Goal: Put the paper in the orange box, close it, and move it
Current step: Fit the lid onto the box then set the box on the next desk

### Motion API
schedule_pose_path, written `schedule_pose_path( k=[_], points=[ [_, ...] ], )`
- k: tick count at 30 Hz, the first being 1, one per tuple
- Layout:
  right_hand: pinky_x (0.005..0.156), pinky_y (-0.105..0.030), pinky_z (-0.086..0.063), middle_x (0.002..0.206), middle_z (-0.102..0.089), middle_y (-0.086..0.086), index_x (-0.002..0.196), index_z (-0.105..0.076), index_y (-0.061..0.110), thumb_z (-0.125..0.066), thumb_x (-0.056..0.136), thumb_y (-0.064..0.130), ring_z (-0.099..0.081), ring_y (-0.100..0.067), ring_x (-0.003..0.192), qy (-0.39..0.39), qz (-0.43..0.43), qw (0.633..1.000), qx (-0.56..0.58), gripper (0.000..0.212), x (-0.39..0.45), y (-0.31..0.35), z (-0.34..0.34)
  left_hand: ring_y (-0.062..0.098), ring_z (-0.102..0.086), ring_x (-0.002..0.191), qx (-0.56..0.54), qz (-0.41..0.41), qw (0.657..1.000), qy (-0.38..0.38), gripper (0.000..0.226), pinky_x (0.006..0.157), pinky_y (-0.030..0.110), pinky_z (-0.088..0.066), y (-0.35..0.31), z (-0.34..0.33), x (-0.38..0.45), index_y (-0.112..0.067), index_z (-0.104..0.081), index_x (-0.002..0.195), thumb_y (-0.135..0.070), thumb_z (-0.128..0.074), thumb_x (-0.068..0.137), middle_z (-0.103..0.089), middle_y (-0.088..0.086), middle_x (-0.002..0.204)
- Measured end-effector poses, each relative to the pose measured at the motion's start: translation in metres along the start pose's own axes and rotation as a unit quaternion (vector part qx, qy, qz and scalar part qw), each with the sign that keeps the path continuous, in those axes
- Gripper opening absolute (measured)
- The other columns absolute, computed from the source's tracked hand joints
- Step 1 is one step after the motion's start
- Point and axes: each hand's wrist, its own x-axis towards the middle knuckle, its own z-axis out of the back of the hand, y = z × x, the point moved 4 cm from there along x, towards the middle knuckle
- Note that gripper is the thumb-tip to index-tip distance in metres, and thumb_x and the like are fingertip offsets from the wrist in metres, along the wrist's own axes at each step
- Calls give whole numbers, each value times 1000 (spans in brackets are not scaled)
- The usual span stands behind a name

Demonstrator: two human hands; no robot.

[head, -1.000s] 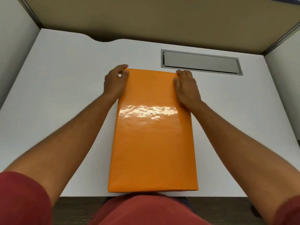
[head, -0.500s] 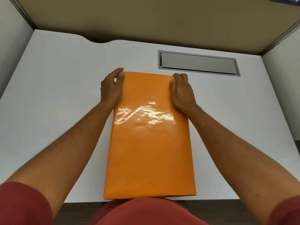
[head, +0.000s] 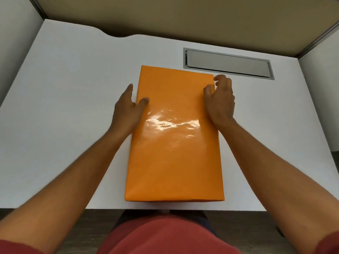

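Shirt (head: 170,235), red, fills the near edge, with both bare forearms reaching out from it over the white desk (head: 69,110). The orange box (head: 174,143) lies closed and flat on the desk's middle, long side running near to far, its near end at the desk's near edge. The left hand (head: 128,109) is loose at the box's left side, thumb on the lid, gripping nothing. The right hand (head: 220,99) curls slackly at the right edge, also gripping nothing. Farther right, a grey recessed hatch (head: 227,64) sits in the desk.
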Motion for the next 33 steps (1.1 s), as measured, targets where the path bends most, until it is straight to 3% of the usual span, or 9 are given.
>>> schedule_pose_path(
  k=[5,8,12,18,26,28,31,33],
  points=[
    [104,-50,-49,151,-52,-8,156,-26,25,-52,101,46,-59,-32,128,141,-130,979,64,64,-93,-37,20,31,-42,148,-3,43,997,57,86,117,57,-41,43,-4,-95,-39,-4,164,-63,-51,95,-27,-4,170],
    [108,-56,-47,154,-51,-3,156,-20,33,-45,101,60,-58,-33,131,204,-149,965,71,66,-146,-42,23,27,-45,146,-5,32,997,73,83,116,55,-41,55,-9,-119,-47,3,161,-67,-43,96,-30,-8,169],
    [107,-54,-49,153,-52,-1,158,-14,36,-42,101,62,-60,-33,129,193,-150,966,89,68,-172,-38,27,27,-52,140,-2,19,997,74,81,113,55,-45,50,-9,-128,-54,6,158,-72,-41,95,-37,-8,165],
    [101,-51,-51,150,-55,-2,156,-16,34,-40,100,66,-64,-34,123,164,-126,977,58,69,-178,-33,24,28,-58,132,27,26,998,58,109,105,49,-49,42,-10,-130,-48,0,161,-75,-65,78,-47,-7,158],
    [97,-51,-51,147,-57,-2,155,-18,34,-39,98,70,-65,-34,119,148,-135,979,47,71,-181,-29,22,27,-58,131,14,32,998,53,106,102,48,-50,46,-6,-130,-47,-8,160,-72,-67,76,-47,-10,156],
    [98,-52,-50,148,-56,-1,154,-18,34,-41,98,68,-65,-34,120,182,-129,972,68,70,-165,-40,26,25,-58,130,23,51,998,18,106,102,49,-50,35,-19,-131,-48,-9,160,-74,-68,75,-46,-12,155],
    [97,-48,-50,149,-53,-1,153,-20,32,-45,100,63,-63,-31,120,197,-148,965,87,67,-164,-38,23,19,-57,123,24,51,998,37,108,101,51,-51,34,-12,-127,-51,-10,157,-79,-67,70,-45,-16,150],
    [89,-43,-50,145,-54,-1,146,-25,29,-50,99,60,-62,-25,108,220,-171,955,97,61,-160,-40,25,23,-60,121,41,61,995,65,110,97,49,-53,34,-9,-119,-46,-13,155,-79,-70,66,-47,-8,153]
  ],
)
